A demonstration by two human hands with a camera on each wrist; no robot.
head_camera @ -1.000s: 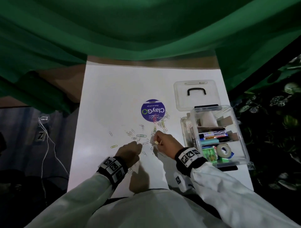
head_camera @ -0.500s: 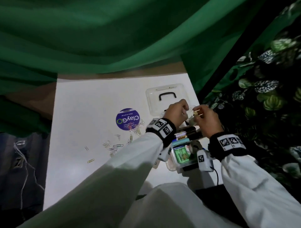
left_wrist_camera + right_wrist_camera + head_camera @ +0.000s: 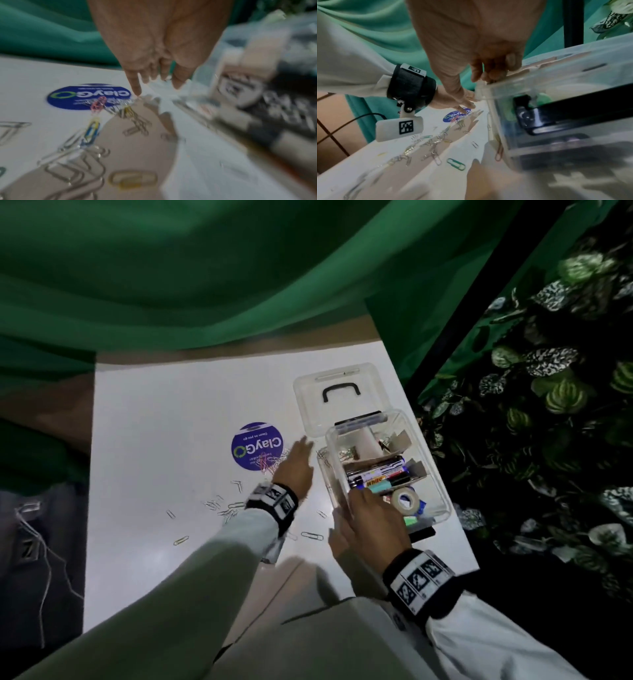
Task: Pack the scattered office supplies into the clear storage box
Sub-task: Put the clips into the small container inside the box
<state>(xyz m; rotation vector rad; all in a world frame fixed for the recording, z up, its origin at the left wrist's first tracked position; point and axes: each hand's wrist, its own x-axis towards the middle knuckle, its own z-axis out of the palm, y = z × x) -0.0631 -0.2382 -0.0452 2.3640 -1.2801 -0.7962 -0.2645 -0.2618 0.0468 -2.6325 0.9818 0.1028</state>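
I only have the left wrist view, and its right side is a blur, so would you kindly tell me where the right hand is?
Observer: The right hand is at the near left corner of the clear box, with its fingertips on the rim.
Operator: Thank you. Is the lid on the box?
Observer: No, the lid lies flat on the table just behind the box, with its black handle facing up.
Operator: Are any paper clips lying close to that hand?
Observer: Yes, one paper clip lies on the table just to the left of it.
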